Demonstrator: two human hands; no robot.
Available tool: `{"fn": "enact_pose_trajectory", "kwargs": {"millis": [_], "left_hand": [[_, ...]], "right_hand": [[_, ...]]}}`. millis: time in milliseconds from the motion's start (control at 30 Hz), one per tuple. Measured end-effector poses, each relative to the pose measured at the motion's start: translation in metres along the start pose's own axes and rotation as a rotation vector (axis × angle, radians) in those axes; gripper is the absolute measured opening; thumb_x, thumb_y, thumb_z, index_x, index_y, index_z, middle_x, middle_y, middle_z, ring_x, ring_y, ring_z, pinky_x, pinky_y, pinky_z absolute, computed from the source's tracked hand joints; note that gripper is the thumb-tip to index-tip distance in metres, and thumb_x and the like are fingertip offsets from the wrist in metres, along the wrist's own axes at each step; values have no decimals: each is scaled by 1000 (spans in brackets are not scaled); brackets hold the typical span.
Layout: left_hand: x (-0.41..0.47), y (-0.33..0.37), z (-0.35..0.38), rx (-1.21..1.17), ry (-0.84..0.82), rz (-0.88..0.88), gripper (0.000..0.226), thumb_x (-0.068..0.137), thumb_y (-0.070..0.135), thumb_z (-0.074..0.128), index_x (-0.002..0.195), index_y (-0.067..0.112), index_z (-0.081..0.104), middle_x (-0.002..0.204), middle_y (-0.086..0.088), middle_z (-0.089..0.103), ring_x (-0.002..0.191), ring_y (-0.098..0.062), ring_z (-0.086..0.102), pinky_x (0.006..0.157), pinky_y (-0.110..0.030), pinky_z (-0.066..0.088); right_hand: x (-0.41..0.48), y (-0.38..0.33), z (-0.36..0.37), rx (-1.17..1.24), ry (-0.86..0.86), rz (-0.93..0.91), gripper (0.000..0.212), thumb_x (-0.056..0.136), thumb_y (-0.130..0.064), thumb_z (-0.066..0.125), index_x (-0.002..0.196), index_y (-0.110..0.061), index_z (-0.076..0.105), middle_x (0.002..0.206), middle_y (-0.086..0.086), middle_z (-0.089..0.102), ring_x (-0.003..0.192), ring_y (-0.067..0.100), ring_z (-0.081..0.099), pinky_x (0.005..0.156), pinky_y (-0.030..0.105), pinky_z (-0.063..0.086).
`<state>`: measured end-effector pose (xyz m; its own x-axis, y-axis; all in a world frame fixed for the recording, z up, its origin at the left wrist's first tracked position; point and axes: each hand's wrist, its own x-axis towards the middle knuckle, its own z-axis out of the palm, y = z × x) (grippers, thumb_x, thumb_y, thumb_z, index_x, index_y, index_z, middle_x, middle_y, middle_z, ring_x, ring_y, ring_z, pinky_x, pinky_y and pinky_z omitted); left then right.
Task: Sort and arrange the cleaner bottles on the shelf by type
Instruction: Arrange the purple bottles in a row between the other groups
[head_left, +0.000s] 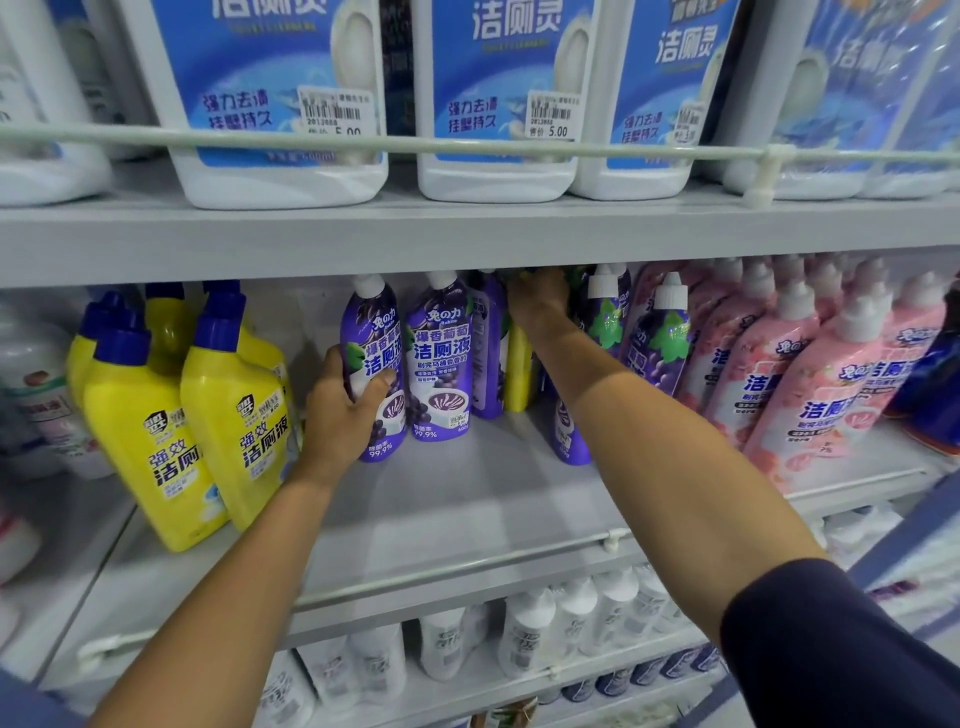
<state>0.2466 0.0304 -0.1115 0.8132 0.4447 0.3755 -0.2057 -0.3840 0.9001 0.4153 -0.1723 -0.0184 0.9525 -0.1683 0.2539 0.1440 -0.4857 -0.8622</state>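
Note:
My left hand (345, 410) grips a purple grape toilet-cleaner bottle (371, 332) standing on the middle shelf (467, 499). A second purple bottle (441, 358) stands just right of it. My right hand (537, 301) reaches deep into the shelf, fingers curled over the top of a bottle at the back; what it holds is mostly hidden. A yellow bottle (518, 371) stands behind my right wrist, with another purple bottle (566, 431) under my forearm. More purple bottles (660, 338) stand to the right. Yellow bottles with blue caps (228, 415) lean at the left.
Pink bottles (810, 374) fill the right of the shelf. Large white jugs with blue labels (275, 104) line the upper shelf behind a rail (467, 148). White bottles (530, 629) sit on the lower shelf. A front rail (467, 566) edges the middle shelf.

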Motion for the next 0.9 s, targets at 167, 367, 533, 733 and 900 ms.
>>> {"fn": "enact_pose_trajectory", "kwargs": {"millis": [167,367,533,733,900], "left_hand": [[-2,3,2,-3,10,7,44,92,27,75,128,12,55,118,-6,72,101,-23,73,86,-48,62],[-5,5,1,-10,15,8,41,92,25,75,126,12,55,116,-6,73,100,-23,73,85,-47,63],[-5,4,1,1,20,24,42,93,24,75,127,9,55,115,-4,72,93,-11,71,79,-25,61],[-5,2,0,4,13,26,41,93,26,75,126,11,56,113,-3,74,96,-15,73,80,-35,62],[-4,3,1,35,20,32,40,93,26,74,126,10,56,109,0,72,88,-2,68,72,-20,57]], "right_hand": [[-21,-1,2,164,61,118,55,95,-21,71,139,2,46,140,20,58,131,33,57,103,30,44],[-43,18,7,32,102,30,55,98,-20,66,143,1,43,143,19,54,135,31,51,105,24,35],[-55,15,1,-40,50,-22,51,100,-18,60,142,4,40,133,24,58,123,39,58,95,35,45],[-103,19,-16,40,-20,-106,32,96,-16,66,118,0,50,109,23,66,94,38,65,70,35,44],[-139,36,-19,197,-22,-154,40,89,-20,73,126,-18,57,101,-1,67,81,13,62,71,20,43]]}}
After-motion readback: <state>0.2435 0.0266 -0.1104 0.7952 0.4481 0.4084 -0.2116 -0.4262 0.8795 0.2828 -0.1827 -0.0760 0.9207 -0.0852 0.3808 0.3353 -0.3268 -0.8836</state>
